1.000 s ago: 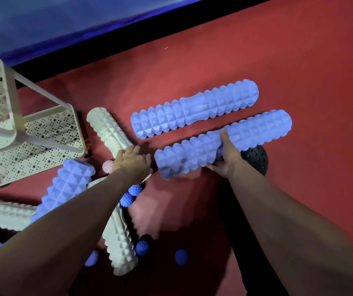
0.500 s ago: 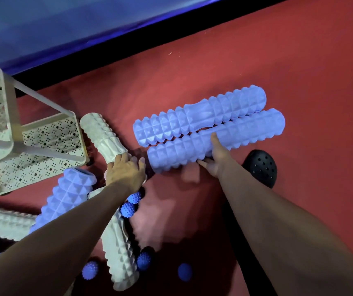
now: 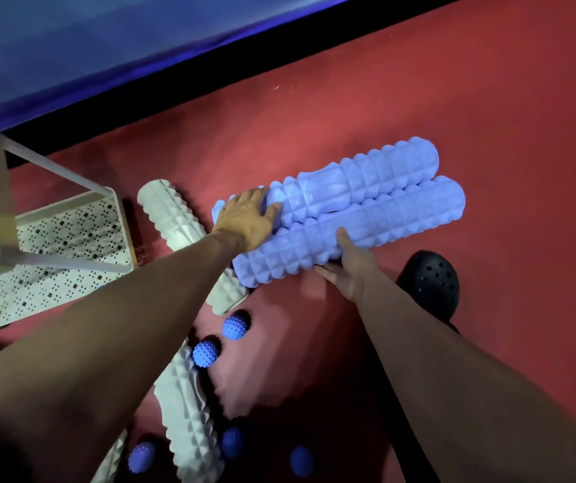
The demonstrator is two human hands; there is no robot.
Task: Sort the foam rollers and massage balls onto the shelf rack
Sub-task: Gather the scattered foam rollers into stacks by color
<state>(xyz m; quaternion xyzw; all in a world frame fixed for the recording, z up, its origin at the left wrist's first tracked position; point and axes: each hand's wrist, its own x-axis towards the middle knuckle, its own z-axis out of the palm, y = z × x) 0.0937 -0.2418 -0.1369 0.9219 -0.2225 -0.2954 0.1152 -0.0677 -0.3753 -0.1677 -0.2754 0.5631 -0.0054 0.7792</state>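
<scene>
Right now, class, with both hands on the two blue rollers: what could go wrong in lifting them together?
1. The left hand lies flat on the upper blue roller, so it may roll free.
2. The right hand grips only the lower blue roller near its middle; an end could dip and scatter the spiky balls below.

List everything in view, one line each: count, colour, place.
blue foam rollers: two, blue, side by side on the red floor, under both hands
white foam rollers: at least three, white, on the floor left of centre and below
massage balls: five, blue, spiky, on the floor near the white rollers
shelf rack: one, white, perforated, left
black shoe: one, black, right
left hand: rests on the blue rollers' left end
right hand: grips the nearer blue roller
</scene>
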